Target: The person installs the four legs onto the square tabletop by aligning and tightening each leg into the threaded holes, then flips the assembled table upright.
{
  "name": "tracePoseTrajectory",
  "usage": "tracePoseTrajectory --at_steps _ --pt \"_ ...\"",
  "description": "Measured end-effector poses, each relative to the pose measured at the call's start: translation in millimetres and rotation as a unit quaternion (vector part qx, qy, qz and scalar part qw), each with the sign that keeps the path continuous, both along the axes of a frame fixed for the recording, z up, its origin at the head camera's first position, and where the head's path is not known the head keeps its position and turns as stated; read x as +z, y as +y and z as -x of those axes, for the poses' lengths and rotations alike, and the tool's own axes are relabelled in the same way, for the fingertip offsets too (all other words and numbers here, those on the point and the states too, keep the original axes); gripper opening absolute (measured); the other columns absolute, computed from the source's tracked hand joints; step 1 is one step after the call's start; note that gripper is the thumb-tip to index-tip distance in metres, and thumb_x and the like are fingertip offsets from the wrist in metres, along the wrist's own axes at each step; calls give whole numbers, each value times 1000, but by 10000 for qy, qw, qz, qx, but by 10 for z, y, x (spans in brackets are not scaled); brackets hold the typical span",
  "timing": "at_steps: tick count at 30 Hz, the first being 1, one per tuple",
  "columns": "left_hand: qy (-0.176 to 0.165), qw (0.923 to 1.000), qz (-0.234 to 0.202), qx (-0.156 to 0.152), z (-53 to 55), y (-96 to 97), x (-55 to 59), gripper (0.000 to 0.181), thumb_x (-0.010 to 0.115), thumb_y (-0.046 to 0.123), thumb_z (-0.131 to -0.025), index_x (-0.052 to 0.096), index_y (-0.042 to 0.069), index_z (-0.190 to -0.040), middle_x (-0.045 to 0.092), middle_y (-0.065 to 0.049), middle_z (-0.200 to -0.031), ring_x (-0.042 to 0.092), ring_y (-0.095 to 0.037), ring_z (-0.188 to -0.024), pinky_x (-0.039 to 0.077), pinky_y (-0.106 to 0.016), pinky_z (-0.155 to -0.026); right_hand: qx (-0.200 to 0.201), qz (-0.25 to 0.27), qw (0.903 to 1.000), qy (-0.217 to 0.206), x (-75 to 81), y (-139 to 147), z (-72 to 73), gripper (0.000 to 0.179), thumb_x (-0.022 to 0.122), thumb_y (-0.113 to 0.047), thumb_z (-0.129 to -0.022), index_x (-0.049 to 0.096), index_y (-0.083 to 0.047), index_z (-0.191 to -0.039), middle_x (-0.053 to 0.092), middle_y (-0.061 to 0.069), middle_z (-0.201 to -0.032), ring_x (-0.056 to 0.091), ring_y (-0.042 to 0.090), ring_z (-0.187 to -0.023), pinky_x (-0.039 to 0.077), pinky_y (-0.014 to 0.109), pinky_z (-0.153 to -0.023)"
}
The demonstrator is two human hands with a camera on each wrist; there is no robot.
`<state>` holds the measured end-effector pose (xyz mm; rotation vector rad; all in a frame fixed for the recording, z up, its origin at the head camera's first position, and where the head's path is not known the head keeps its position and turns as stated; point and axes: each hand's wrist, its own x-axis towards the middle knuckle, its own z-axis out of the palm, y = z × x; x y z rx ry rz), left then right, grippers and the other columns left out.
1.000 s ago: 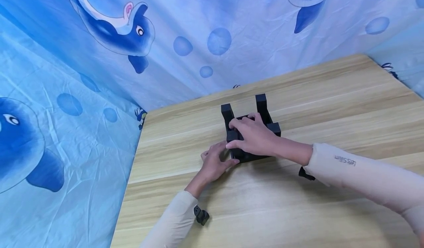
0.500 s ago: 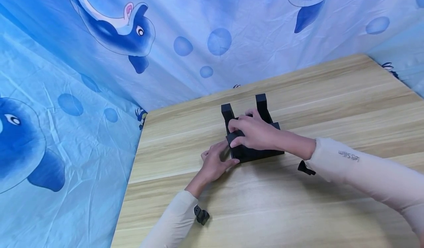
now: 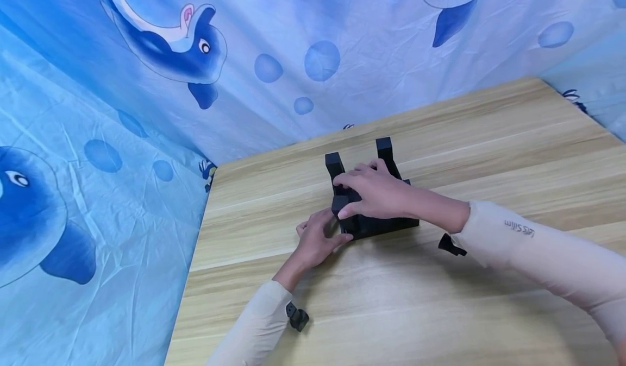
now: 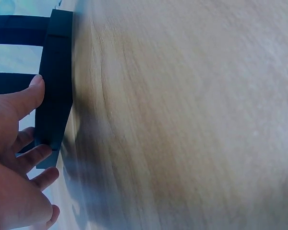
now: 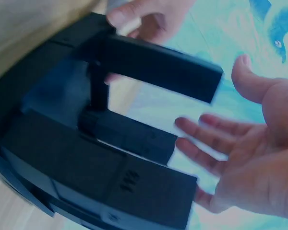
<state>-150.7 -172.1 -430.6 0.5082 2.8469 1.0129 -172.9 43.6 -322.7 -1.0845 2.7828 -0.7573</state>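
Observation:
A black stand point(image 3: 383, 226) with a flat base and several upright legs rests on the table, legs pointing up. At its near left corner is my left hand point(image 3: 315, 244). In the left wrist view the thumb point(image 4: 36, 86) lies against the base edge, and the fingers touch it lower down, so the hand holds that corner. Over the stand, between the legs, hovers my right hand point(image 3: 379, 195), hiding much of the base and most of the near right leg. The right wrist view shows the right hand's fingers point(image 5: 209, 136) spread, close to the leg ends and gripping nothing.
The wooden table point(image 3: 489, 154) extends around the stand. A blue curtain point(image 3: 293, 24) with cartoon dolphins hangs behind and to the left. Small black devices sit at both cuffs, one under the left cuff point(image 3: 297, 317) and one under the right cuff point(image 3: 451, 245).
My right hand has shifted slightly away from me, and its fingers, more bent half a second ago, are now straighter over the legs. The left hand and the stand have stayed in place.

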Motion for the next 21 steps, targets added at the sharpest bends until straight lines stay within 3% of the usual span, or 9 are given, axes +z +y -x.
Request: tracePoseTrajectory --at_steps 3,8,14,21 --pt "12 10000 -68 -25 6 -10 -8 58 76 37 -83 51 42 -135 52 16 -136 40 -16 -129 14 -50 -95 402 115 9991 -67 39 27 26 58 74 -29 -85 54 -16 -138 60 1 -129 44 25 -127 19 54 -103" --pt "42 9999 -110 -61 11 -24 -20 60 75 38 -83 48 45 -136 51 16 -138 40 -17 -129 14 -50 -94 830 299 9959 189 33 35 75 43 75 -12 -83 65 -17 -125 65 -3 -119 48 22 -124 22 53 -102" --pt "26 9999 -120 -58 9 -31 -20 63 75 39 -83 46 45 -138 49 15 -140 39 -17 -130 14 -49 -94 939 581 9937 200 -38 3 123 33 77 -12 -82 68 -14 -114 65 -5 -113 51 19 -118 25 49 -102" --pt "35 10000 -54 -11 8 -34 -23 66 76 38 -82 44 46 -139 50 15 -139 40 -15 -128 15 -47 -93 1113 496 9925 112 -76 -53 141 30 75 -14 -84 63 -15 -112 63 -5 -107 52 16 -110 27 47 -103"
